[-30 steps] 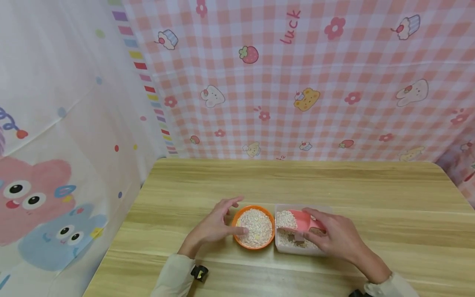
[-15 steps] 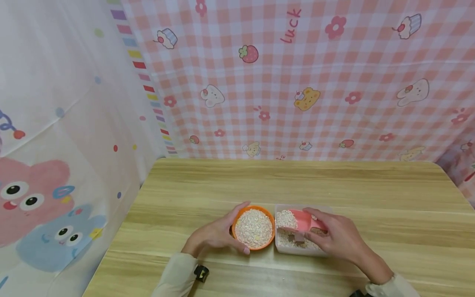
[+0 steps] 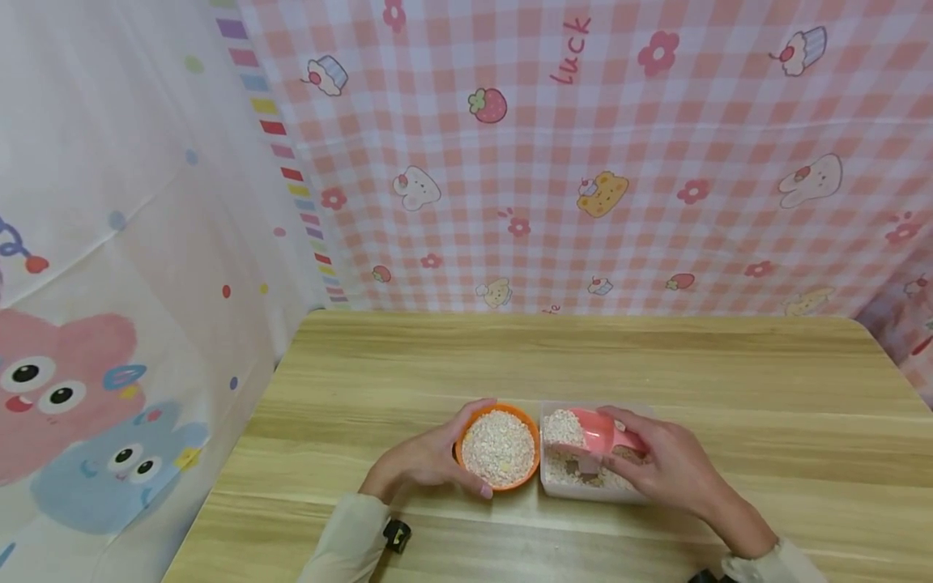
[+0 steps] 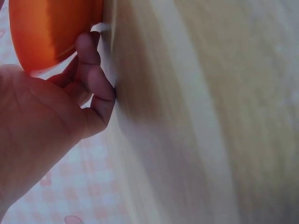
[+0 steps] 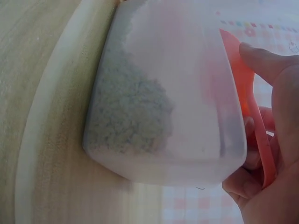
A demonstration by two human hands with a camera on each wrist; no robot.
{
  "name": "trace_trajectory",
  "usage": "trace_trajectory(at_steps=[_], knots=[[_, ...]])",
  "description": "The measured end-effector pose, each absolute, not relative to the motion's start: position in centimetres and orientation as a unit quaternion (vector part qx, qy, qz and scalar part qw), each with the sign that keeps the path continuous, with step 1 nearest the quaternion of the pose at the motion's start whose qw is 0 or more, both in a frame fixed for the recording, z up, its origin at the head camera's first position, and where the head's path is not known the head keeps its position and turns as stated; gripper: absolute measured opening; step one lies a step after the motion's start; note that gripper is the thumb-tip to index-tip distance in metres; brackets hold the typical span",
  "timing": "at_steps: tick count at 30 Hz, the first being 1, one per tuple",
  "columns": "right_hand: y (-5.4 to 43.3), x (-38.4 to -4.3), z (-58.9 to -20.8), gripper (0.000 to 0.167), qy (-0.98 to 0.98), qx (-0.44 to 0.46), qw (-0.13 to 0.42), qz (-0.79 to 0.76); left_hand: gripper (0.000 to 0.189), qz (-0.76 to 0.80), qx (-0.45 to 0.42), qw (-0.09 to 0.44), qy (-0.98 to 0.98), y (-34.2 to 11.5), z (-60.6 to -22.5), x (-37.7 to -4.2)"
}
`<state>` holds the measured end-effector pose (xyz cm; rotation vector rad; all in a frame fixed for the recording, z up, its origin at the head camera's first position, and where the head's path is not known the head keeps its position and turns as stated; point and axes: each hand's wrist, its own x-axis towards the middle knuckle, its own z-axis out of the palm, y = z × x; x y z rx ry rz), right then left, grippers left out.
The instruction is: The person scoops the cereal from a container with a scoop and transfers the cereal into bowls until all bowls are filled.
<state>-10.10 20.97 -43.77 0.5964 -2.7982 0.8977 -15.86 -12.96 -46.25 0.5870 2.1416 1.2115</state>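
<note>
An orange bowl (image 3: 538,456) filled with pale oat flakes (image 3: 499,445) stands mid-table. My left hand (image 3: 430,459) holds its left side, thumb along the near rim and fingers toward the far side. In the left wrist view, curled fingers sit low against the orange wall. Just to the right is a translucent plastic box (image 3: 587,491), partly filled with flakes. My right hand (image 3: 675,461) grips a pink scoop (image 3: 599,434) by its handle, over the box. A heap of flakes fills the scoop's left end. Behind the box wall, the right wrist view shows the scoop only partly.
The wood-grain table (image 3: 408,356) extends around both containers. A pink checked cloth (image 3: 466,162) hangs behind its far edge, and a white cartoon-print cloth (image 3: 168,243) hangs at the left.
My left hand has come down from over the bowl's left edge, its thumb leaving the flakes, and now holds the bowl's side. The scoop has shifted very slightly.
</note>
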Motion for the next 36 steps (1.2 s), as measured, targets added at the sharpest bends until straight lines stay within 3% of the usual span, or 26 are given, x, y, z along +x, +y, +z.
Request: trace_trajectory(at_steps=[11,28,36], knots=[[21.1,-10.4,-42.3,0.057,-0.932,0.189,0.044,0.305,0.114,0.474,0.213,0.312,0.796,-13.0,-46.4,-15.9],[19.0,-11.4,-40.1,0.055,-0.923,0.276,0.100,0.248,0.111,0.494,0.211,0.321,0.780,-13.0,-46.4,-16.0],[18.5,-11.7,-39.6,0.056,-0.919,0.306,0.100,0.226,0.110,0.496,0.217,0.324,0.776,-13.0,-46.2,-16.1]])
